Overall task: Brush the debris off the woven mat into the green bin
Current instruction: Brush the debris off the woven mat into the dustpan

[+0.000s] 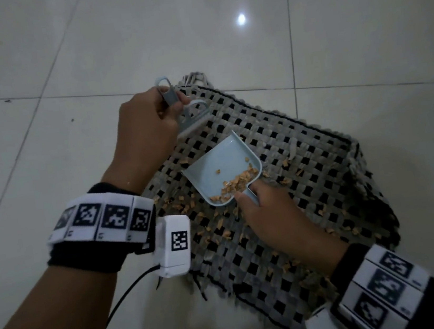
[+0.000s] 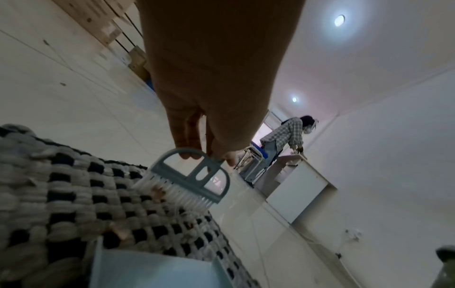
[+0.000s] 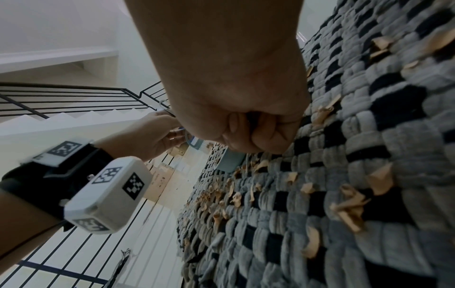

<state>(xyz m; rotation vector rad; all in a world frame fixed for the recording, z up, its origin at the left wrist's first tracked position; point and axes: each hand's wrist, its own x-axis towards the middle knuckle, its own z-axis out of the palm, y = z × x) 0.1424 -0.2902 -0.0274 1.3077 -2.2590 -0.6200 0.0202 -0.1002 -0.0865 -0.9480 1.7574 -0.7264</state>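
A floor of large pale glossy tiles (image 1: 86, 57) is seen, with a lamp's reflection (image 1: 241, 19) on it. Two round ceiling lights (image 2: 339, 20) are lit. White walls (image 2: 393, 146), a white counter (image 2: 302, 187) and a black-railed staircase (image 3: 74, 101) are shown. A person in a checked shirt (image 2: 288, 134) is bent over the counter.

No words, brand names or numbers can be read anywhere. The only markings are black-and-white square code patterns: a row of them on the white bands (image 1: 99, 221) around both wrists, and single ones on the faces of the white camera box (image 1: 173, 246) beside the left band. Small print under those squares is too blurred to make out.
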